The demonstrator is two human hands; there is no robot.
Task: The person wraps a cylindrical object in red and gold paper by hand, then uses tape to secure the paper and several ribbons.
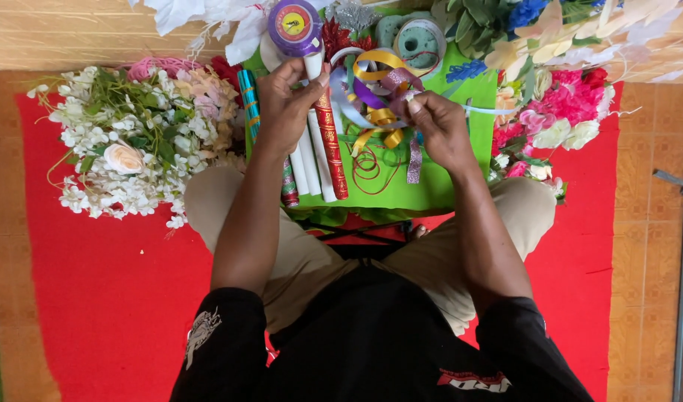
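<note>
Left hand [286, 97]: closed, pinching a purple ribbon spool [294, 27] at its top.
Right hand [434, 123]: fingers pinched on tangled ribbons [379, 82], which loop between both hands.
Below the hands: paper rolls [319, 160] on a green sheet [446, 179].
Left of left hand: white flowers [125, 149].
Right of right hand: pink flowers [569, 104].

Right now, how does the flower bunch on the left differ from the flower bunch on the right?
The left flower bunch is mostly small white blossoms with green leaves and one cream rose; the right flower bunch is mainly bright pink with larger blooms. The left one spreads wider over the red mat. Both lie beside the green cloth.
</note>
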